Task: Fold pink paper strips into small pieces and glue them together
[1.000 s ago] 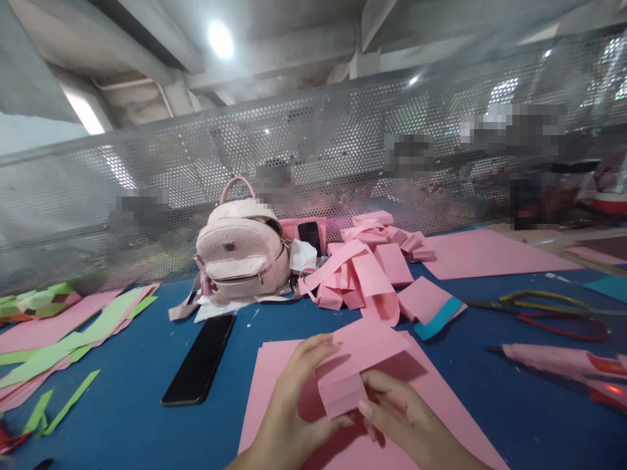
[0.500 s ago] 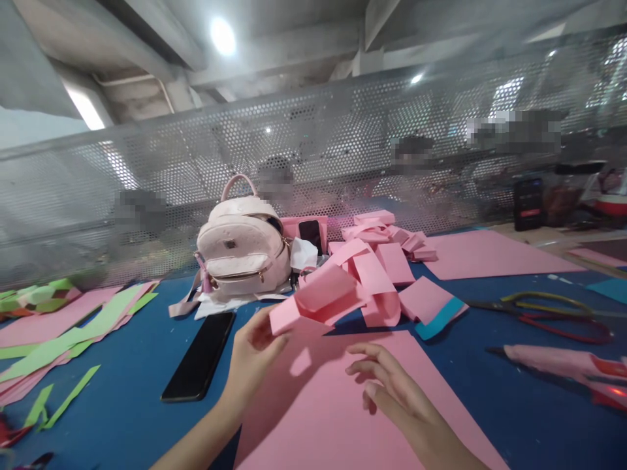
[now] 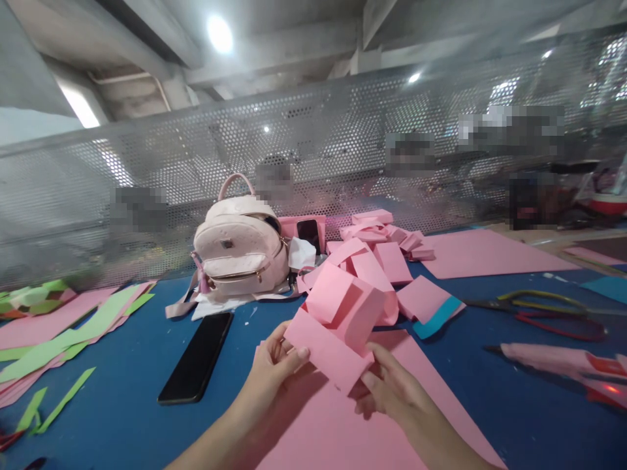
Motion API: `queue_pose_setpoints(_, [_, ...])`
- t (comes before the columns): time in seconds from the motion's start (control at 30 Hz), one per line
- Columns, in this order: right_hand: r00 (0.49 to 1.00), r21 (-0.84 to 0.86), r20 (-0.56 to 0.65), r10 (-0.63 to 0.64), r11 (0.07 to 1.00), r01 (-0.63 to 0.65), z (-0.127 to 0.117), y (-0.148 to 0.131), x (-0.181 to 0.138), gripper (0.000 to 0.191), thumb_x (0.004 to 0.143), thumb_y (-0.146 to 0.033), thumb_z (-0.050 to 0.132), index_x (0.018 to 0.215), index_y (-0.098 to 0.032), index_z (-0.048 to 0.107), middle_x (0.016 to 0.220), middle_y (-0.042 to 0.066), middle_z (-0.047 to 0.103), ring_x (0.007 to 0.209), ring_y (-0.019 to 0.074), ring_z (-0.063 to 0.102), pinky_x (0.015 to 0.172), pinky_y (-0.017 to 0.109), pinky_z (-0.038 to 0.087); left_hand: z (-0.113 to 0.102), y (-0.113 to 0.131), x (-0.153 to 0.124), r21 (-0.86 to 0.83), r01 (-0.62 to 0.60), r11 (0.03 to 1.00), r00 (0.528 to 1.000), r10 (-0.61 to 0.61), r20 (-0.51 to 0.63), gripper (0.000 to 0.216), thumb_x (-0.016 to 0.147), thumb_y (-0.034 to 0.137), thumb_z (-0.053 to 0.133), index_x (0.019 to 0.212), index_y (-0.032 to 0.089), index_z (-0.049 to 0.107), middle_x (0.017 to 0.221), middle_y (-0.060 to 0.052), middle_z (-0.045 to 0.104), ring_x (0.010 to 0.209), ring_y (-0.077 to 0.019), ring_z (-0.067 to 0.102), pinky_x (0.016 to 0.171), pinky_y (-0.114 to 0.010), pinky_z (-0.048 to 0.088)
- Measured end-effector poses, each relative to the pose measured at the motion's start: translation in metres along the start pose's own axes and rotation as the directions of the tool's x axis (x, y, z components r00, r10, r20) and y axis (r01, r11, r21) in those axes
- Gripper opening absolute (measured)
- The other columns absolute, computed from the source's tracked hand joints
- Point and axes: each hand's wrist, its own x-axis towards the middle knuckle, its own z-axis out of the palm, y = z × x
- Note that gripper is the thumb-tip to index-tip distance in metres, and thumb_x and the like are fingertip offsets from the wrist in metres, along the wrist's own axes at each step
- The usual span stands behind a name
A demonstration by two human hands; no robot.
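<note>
A folded pink paper piece with bent flaps is held up between both my hands. My left hand pinches its left end, thumb on the near face. At the lower right corner, my right hand has its fingers closed on the paper's edge. Beneath them lies a large flat pink sheet on the blue table. A heap of folded pink paper pieces sits just behind the held one. Beside the heap is a pink square with a blue strip.
A black phone and a pale pink backpack stand to the left. Scissors and a pink glue gun lie right. Green and pink strips cover the left side. A perforated metal screen rises behind.
My right hand has moved from beside the pink paper piece to take hold of its right end. The piece has been turned and brought slightly right and nearer.
</note>
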Motion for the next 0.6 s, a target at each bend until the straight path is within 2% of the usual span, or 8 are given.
queue_pose_setpoints(0.1, [0.998,0.002,0.037,0.041,0.999,-0.041,-0.001,0.002,0.0,0.064,0.081,-0.068,0.066,0.121,-0.02,0.051,0.083,0.007,0.071,0.066,0.0191,0.066,0.059,0.029,0.047,-0.004,-0.003,0.002,0.071,-0.064,0.995,0.998,0.064,0.014,0.048,0.07,0.033,0.086,0.112,0.021,0.064,0.11,-0.007,0.072,0.104,-0.0216,0.068,0.089,-0.032,0.055])
queue_pose_setpoints(0.23, [0.994,-0.007,0.089,0.068,0.998,-0.067,-0.001,0.003,0.001,0.062,0.082,-0.069,0.065,0.117,-0.019,0.054,0.077,0.009,0.073,0.06,0.0182,0.067,0.05,0.025,0.043,-0.005,-0.005,0.003,0.135,-0.141,0.981,0.989,0.144,-0.011,0.064,0.071,0.037,0.084,0.128,0.026,0.058,0.126,-0.01,0.067,0.115,-0.0262,0.064,0.097,-0.039,0.053])
queue_pose_setpoints(0.33, [0.991,-0.018,0.114,0.074,0.997,-0.072,0.0,0.003,0.001,0.064,0.082,-0.07,0.064,0.117,-0.018,0.053,0.072,0.008,0.073,0.055,0.0169,0.065,0.048,0.024,0.041,-0.007,-0.004,0.002,0.207,-0.139,0.968,0.99,0.14,0.007,0.064,0.075,0.04,0.08,0.132,0.026,0.057,0.135,-0.011,0.062,0.123,-0.0283,0.059,0.102,-0.041,0.05])
queue_pose_setpoints(0.47, [0.988,-0.016,0.138,0.065,0.998,-0.063,0.001,0.0,0.002,0.064,0.078,-0.073,0.065,0.106,-0.017,0.054,0.066,0.006,0.071,0.049,0.0141,0.061,0.045,0.022,0.039,-0.007,-0.005,-0.004,0.276,-0.115,0.954,0.993,0.106,0.048,0.063,0.08,0.042,0.077,0.137,0.029,0.054,0.144,-0.01,0.056,0.133,-0.029,0.052,0.107,-0.04,0.046])
queue_pose_setpoints(0.6, [0.983,-0.041,0.174,0.065,0.997,-0.058,0.003,-0.006,0.0,0.057,0.079,-0.072,0.065,0.095,-0.018,0.055,0.068,0.005,0.07,0.05,0.0123,0.06,0.044,0.02,0.037,-0.007,-0.008,-0.011,0.362,-0.14,0.922,0.99,0.132,0.046,0.084,0.074,0.048,0.081,0.147,0.034,0.042,0.155,-0.01,0.041,0.14,-0.0317,0.043,0.113,-0.046,0.04])
